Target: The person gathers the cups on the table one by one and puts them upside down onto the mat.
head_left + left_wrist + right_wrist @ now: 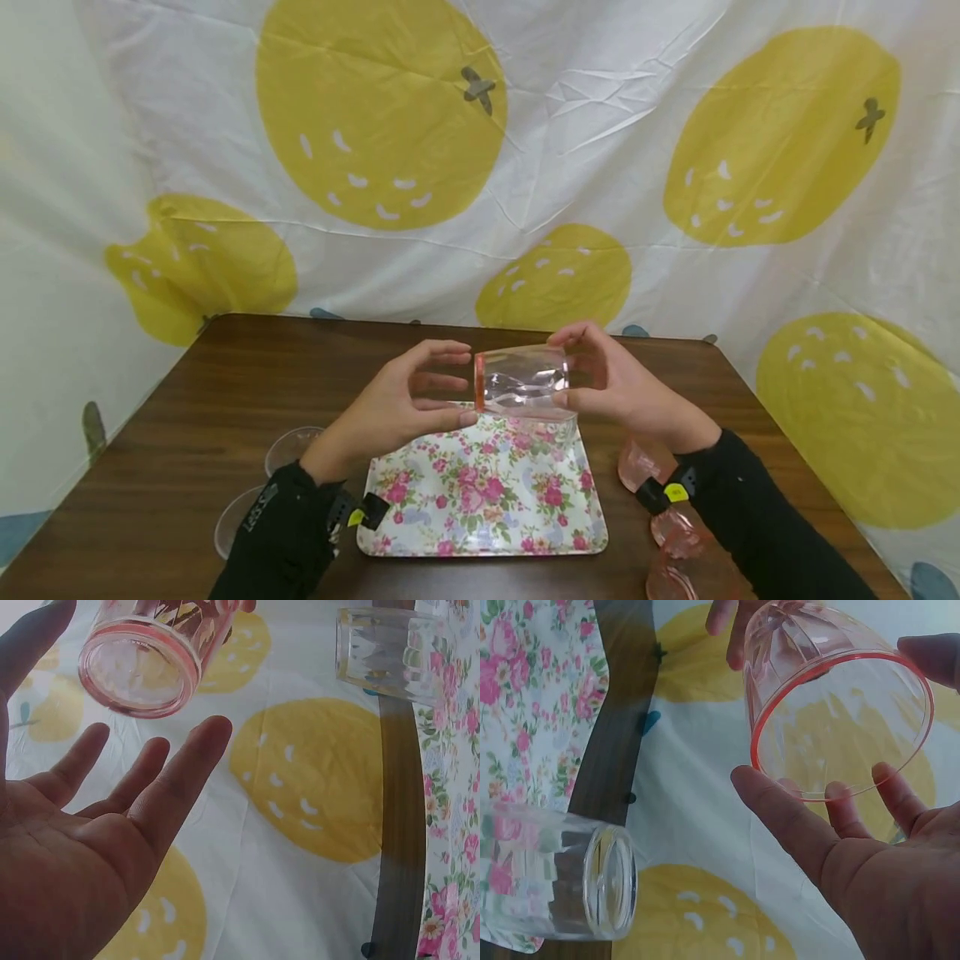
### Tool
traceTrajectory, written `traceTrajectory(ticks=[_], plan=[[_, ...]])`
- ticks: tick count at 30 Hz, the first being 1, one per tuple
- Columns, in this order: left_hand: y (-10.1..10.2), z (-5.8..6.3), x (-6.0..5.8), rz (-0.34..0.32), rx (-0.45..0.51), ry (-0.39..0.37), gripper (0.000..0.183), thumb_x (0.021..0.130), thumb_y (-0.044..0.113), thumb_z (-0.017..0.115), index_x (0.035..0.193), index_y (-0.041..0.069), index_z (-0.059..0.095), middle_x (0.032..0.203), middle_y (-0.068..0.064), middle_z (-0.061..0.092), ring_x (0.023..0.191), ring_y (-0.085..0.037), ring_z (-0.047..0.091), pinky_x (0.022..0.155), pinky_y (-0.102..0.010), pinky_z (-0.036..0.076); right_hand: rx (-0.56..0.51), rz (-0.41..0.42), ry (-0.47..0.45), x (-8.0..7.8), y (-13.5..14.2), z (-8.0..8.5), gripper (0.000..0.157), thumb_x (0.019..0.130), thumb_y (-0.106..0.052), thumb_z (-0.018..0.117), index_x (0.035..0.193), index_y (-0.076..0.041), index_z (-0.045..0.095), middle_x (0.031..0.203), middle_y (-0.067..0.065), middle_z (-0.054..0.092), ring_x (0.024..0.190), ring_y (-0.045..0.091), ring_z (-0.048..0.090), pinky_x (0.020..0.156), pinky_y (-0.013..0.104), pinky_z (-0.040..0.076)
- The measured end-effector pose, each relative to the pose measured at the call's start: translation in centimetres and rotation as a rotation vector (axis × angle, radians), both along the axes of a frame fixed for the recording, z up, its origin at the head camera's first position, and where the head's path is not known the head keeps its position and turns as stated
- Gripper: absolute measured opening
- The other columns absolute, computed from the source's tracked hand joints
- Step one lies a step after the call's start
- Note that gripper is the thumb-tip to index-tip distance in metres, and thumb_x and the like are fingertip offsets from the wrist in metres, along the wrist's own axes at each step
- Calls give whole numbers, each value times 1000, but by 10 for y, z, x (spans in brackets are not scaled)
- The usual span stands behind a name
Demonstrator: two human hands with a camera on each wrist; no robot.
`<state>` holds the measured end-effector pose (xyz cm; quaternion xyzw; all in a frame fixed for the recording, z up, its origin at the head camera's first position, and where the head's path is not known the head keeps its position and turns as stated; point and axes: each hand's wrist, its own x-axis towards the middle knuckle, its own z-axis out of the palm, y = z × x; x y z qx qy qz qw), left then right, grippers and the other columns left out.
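Note:
A pink-tinted drinking glass (522, 385) lies sideways in the air above a floral tray (480, 508). My right hand (626, 392) holds it near the rim, with thumb and fingers on opposite sides; the open mouth faces that palm in the right wrist view. Facing the glass's base is my left hand (405, 400), fingers spread and thumb apart, with a small gap between them and the glass. Behind the held glass, a clear faceted glass (555, 877) stands on the tray's far right part, its thick base apparently upward. The head view mostly hides it.
Two clear round-rimmed glass pieces (288, 450) are on the brown table (300, 350) to the left, partly behind the left sleeve. Several pink glass pieces (678, 533) stand at the right beside the right forearm. A lemon-print cloth (570, 183) hangs behind the table.

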<state>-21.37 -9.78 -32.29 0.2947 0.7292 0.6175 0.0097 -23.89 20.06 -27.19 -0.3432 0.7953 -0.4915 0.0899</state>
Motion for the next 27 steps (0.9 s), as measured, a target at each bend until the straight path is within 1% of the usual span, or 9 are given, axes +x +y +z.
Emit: traceTrajectory(ticks=[3,7,11,16,18,20,23,25,27], plan=[[0,2,0,-22,37,-17,70,82,6,80,142,14,46,141,-18,48,115,-30,59,89,-45,59,-8,7,5,1,-5,2,54,88,0,66,133,0,38,138,20,37,120,32,42,93,51,46],[0,3,0,-57,91,-35,71,81,2,79,143,10,44,140,-22,47,114,-33,60,87,-43,60,-11,24,14,2,-11,4,55,88,1,67,134,1,38,138,20,38,121,31,43,91,39,50],[-1,2,0,-69,121,-54,72,82,2,79,144,10,43,141,-22,46,113,-34,60,82,-39,62,-21,40,11,3,-15,5,55,88,0,66,134,2,37,140,20,37,122,32,43,87,33,52],[0,2,-2,-90,156,-60,73,83,1,77,146,9,42,144,-23,44,113,-35,60,77,-33,62,-40,50,4,4,-17,5,55,88,0,67,134,2,37,140,21,37,120,33,44,82,31,54],[1,3,-1,-90,168,-59,70,83,-1,76,145,6,44,143,-23,44,112,-36,60,76,-31,62,-40,50,8,4,-17,5,55,88,0,67,134,2,36,139,21,37,120,33,44,83,34,55],[1,4,-1,-82,178,-60,67,83,-2,76,143,4,46,141,-24,46,111,-35,61,76,-29,61,-44,54,13,4,-17,5,55,89,0,67,134,3,36,139,21,36,121,33,43,84,33,54],[1,5,0,-69,183,-65,64,84,-3,75,142,2,48,138,-24,48,108,-36,62,76,-29,61,-51,60,13,4,-17,5,55,89,1,66,134,3,36,140,22,36,122,33,43,84,31,54],[1,5,0,-66,181,-65,64,84,-3,75,141,2,48,136,-25,49,107,-35,63,76,-29,61,-60,66,7,5,-16,4,55,89,1,66,134,4,35,139,23,35,121,34,44,80,28,55],[1,5,0,-63,174,-62,63,84,-3,75,141,1,48,135,-25,49,106,-35,63,76,-29,62,-61,68,4,5,-15,4,55,89,1,66,135,4,36,140,23,35,120,34,46,78,27,55]])
